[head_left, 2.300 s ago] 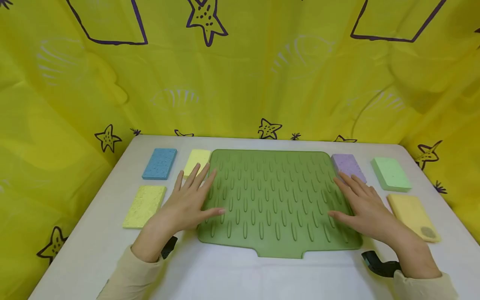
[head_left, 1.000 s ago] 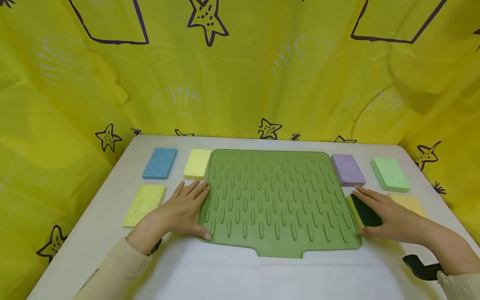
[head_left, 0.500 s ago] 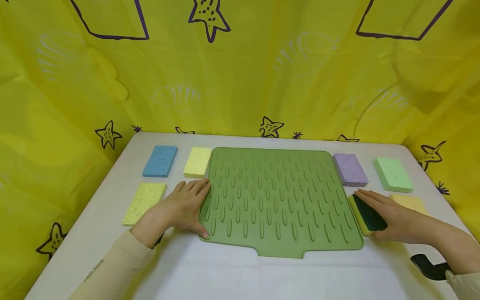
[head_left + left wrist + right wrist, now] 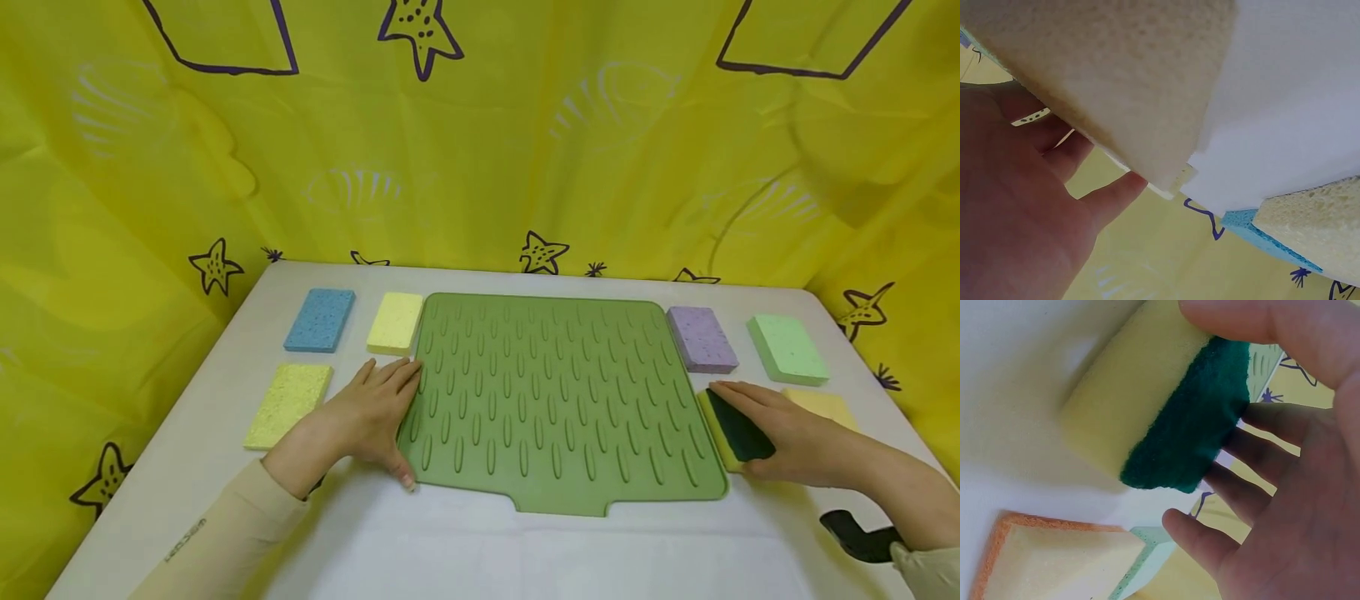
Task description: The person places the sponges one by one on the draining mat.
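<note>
- Head view: the left hand [image 4: 375, 417] lay at the left edge of the green mat [image 4: 555, 400], four fingers close together and the thumb stretched apart near the mat's near-left corner; the right hand [image 4: 802, 437] straddled a green-and-yellow sponge [image 4: 738, 429], just beside the mat's right edge, index finger towards its far end, thumb at its near end.
- Around them on the white table [image 4: 480, 558]: a blue sponge [image 4: 320, 321], a pale yellow sponge [image 4: 395, 323] and a lime-yellow sponge [image 4: 288, 407] at left; a lavender sponge [image 4: 701, 340], a mint sponge [image 4: 789, 350] and a partly covered pale orange sponge [image 4: 825, 407] at right.
- Left wrist view: a tan sponge [image 4: 1129, 87] with a brown edge filled the upper part; the spread fingers reached along that edge, the little fingertip against it; the thumb was hidden, so I could not tell whether the hand gripped it.
- Right wrist view: thumb and slightly bent, parted fingers pinched the green-and-yellow sponge between them.
</note>
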`<move>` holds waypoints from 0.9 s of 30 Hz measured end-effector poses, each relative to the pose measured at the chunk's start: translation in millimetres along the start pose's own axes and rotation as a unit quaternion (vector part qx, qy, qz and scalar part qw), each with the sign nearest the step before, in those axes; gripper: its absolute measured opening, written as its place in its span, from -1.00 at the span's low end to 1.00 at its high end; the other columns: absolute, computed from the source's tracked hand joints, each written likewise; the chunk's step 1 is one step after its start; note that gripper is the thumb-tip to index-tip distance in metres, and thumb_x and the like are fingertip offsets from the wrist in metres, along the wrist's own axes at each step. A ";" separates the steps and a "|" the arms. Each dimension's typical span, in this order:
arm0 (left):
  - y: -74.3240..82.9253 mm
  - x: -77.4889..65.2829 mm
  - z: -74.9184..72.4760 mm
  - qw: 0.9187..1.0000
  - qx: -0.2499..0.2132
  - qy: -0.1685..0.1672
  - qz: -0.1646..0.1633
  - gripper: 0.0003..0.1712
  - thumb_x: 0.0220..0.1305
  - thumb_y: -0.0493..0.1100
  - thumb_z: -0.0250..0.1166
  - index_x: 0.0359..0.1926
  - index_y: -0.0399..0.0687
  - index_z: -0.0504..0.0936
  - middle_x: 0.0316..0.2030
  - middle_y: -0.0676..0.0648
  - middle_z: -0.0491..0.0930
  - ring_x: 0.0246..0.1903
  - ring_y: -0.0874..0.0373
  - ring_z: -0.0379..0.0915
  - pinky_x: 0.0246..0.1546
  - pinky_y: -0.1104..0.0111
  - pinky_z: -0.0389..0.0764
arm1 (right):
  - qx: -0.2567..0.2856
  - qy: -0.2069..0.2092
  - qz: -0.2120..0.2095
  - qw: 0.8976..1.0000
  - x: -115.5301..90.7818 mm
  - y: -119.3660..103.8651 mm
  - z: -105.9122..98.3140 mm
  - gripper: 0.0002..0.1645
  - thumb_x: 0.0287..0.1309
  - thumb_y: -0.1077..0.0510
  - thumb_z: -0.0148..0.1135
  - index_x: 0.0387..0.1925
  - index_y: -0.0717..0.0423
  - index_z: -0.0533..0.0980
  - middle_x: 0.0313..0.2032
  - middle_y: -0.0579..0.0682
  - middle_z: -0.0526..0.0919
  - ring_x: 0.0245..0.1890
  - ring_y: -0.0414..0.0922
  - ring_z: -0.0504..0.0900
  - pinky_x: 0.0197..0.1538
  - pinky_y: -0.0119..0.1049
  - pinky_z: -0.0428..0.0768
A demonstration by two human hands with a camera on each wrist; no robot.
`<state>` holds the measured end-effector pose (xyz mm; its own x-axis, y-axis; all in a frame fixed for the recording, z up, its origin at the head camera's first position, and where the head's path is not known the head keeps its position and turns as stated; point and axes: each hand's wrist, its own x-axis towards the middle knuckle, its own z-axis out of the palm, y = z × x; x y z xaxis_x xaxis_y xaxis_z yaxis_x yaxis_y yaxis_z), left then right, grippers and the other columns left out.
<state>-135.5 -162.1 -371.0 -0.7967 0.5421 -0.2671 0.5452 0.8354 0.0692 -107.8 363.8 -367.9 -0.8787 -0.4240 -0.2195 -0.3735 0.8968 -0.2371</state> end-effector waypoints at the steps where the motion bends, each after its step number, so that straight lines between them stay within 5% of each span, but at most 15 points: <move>1: 0.4 0.3 -0.2 1.000 0.002 -0.001 -0.001 0.70 -0.48 0.63 0.46 0.50 -0.39 0.04 0.53 -0.30 -0.01 0.53 -0.23 -0.11 0.46 -0.24 -0.04 | -0.004 0.002 -0.001 1.000 0.3 -0.1 -0.2 0.28 -0.19 -0.02 0.60 0.48 0.25 0.10 0.38 0.34 0.20 0.25 0.34 0.32 0.12 0.29 0.46; 12: 1.6 2.5 0.1 1.000 0.013 -0.002 -0.003 0.70 -0.50 0.64 0.45 0.49 -0.40 0.08 0.52 -0.30 0.03 0.52 -0.23 -0.09 0.45 -0.26 -0.02 | -0.031 0.023 -0.003 0.999 0.9 -2.2 -5.7 0.28 -0.23 -0.13 0.61 0.44 0.29 0.18 0.36 0.32 0.26 0.24 0.30 0.36 0.13 0.27 0.47; 27: 4.1 4.7 -4.2 1.000 0.017 -0.013 -0.005 0.69 -0.49 0.63 0.47 0.48 -0.41 0.08 0.52 -0.30 0.04 0.50 -0.24 -0.05 0.44 -0.27 -0.01 | -0.057 0.085 -0.052 0.993 4.7 -26.8 -15.7 0.28 -0.26 0.00 0.62 0.49 0.13 0.15 0.36 0.19 0.28 0.24 0.20 0.39 0.08 0.02 0.46</move>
<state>-138.1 -155.7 -368.0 -0.7951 0.5316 -0.2919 0.5469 0.8365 0.0340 -106.5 339.8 -347.7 -0.8671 -0.4970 -0.0338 -0.4883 0.8614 -0.1400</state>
